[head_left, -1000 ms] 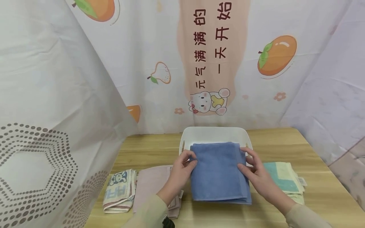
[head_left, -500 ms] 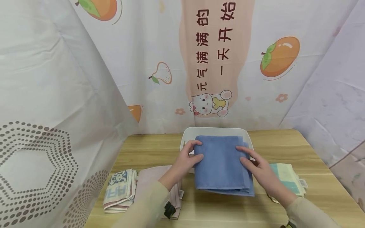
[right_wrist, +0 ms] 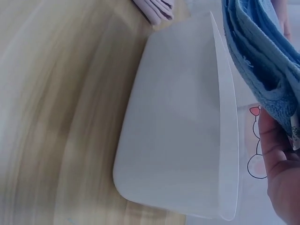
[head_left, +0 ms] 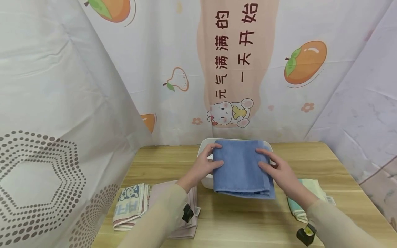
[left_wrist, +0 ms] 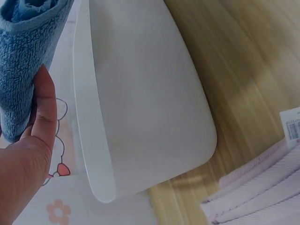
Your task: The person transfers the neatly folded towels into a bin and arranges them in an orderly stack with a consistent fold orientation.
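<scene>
A folded blue towel is held in the air over a white plastic basket at the middle of the wooden table. My left hand grips the towel's left edge, thumb on top. My right hand grips its right edge. In the left wrist view the towel sits above the thumb, beside the basket's outer wall. The right wrist view shows the towel's folded layers above the basket's wall. Most of the basket's inside is hidden by the towel.
On the table's left lie a folded towel with a cartoon print and a folded pink towel. A folded green and cream towel lies at the right. Printed curtains hang close behind and on both sides.
Both hands have lifted the blue towel off the table and carried it away from me, over the white basket.
</scene>
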The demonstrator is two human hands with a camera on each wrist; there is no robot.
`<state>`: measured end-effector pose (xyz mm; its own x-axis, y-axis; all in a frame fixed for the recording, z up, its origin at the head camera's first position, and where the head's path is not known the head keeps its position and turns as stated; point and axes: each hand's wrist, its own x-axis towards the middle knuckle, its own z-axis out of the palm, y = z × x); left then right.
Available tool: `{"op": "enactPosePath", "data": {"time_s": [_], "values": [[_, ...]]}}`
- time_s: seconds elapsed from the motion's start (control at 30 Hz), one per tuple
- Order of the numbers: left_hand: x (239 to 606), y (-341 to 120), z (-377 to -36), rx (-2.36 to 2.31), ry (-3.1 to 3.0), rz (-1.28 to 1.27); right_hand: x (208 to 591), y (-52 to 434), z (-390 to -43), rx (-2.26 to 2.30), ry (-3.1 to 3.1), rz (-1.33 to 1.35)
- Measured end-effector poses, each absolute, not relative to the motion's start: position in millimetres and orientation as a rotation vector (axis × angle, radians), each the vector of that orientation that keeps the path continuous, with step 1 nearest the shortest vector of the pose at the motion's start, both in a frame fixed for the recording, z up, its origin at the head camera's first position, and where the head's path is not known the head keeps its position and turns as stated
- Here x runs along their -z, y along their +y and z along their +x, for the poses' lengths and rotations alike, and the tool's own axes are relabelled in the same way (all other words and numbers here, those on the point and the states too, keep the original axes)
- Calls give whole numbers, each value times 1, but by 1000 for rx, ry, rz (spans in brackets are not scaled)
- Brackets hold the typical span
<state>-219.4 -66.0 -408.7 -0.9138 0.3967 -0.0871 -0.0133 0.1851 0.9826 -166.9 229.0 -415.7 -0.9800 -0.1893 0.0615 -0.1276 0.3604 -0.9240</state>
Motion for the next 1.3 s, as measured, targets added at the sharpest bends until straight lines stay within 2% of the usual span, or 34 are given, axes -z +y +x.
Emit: {"op": "enactPosePath", "data": {"time_s": [0.97, 1.3], "values": [[402, -61, -270, -1688, 2311, 282, 407, 223, -226, 1630, 2435, -284], [399, -57, -279, -1581, 2335, 262, 409, 223, -237, 1601, 2391, -266]]}}
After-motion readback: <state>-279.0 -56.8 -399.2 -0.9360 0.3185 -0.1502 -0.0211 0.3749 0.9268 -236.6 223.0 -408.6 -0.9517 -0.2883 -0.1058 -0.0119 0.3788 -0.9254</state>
